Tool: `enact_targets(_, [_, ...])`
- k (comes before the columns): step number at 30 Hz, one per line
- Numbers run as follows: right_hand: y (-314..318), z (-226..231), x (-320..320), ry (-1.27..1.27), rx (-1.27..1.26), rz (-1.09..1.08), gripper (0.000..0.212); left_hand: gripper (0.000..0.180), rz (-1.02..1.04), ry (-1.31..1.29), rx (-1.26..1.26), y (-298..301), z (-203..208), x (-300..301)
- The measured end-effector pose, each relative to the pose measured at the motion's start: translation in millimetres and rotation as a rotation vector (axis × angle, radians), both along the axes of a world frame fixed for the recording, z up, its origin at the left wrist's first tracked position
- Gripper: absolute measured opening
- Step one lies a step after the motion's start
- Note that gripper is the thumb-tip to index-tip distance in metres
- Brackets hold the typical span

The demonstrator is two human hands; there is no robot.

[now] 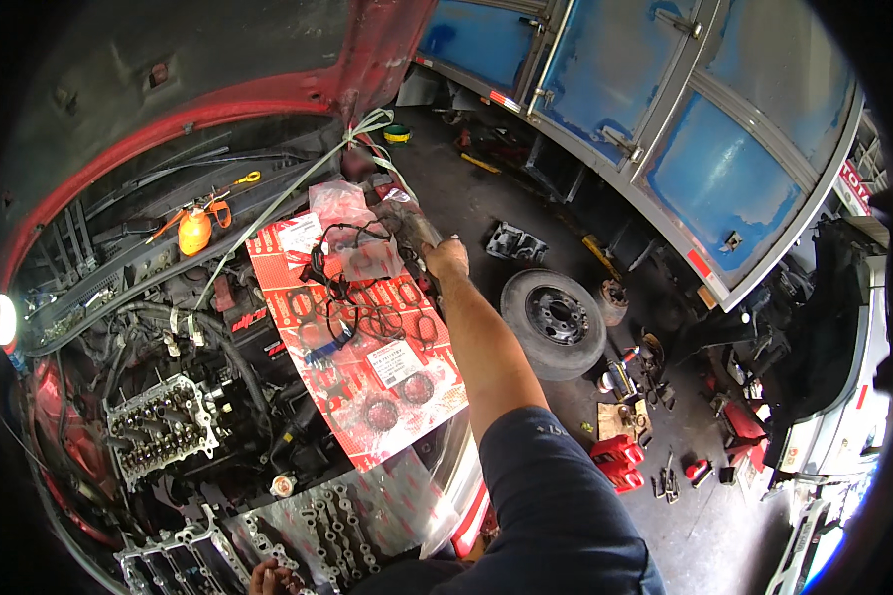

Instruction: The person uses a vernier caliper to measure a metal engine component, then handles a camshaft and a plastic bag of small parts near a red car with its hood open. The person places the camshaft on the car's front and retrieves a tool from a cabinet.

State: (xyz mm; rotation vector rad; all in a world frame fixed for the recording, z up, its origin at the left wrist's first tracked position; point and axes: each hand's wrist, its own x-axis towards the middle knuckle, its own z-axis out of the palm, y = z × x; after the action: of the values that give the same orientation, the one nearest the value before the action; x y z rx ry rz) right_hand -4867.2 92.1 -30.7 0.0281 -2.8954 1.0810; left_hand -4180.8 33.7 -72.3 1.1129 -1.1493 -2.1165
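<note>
My right hand [448, 260] reaches far forward, its fingers closed beside a crumpled grey-brown rag [407, 226]; what they grip is hidden. Next to it lies a red-and-white gasket-set card [352, 441], with ring gaskets [382, 414] under clear plastic and black cord-like seals [342, 283] on top. At the lower edge, my left hand [271, 577] shows only in part. Its fingers are curled near metal gaskets [337, 531] on a silvery sheet [407, 496]; anything in them cannot be made out.
An open engine bay holds a cylinder head [164, 426], with a metal frame [184, 555] nearer me. An orange oil can [194, 230] stands behind; a lit lamp [0, 319] is far left. On the right floor are a wheel [554, 322], red jugs [617, 461] and tools, beside a blue-grey truck body [724, 178].
</note>
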Motion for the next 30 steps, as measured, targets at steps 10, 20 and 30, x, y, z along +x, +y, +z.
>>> enact_targets(10, [-28.1, -8.4, -32.9, -0.066, -1.046, 0.403, 0.010, 0.034, -0.018, -0.018, -0.034, -0.4, -7.2, -2.0])
enact_targets(20, [-25.5, -12.6, -10.6, 0.102, -0.512, 0.489, 0.033, 0.036, -0.005, -0.044, 0.009, 0.4, -18.7, 4.4])
enact_targets(30, [1.0, -1.7, 51.1, 0.212, -0.304, 0.358, 0.046, 0.029, 0.037, 0.049, 0.035, 5.7, -13.7, 11.2])
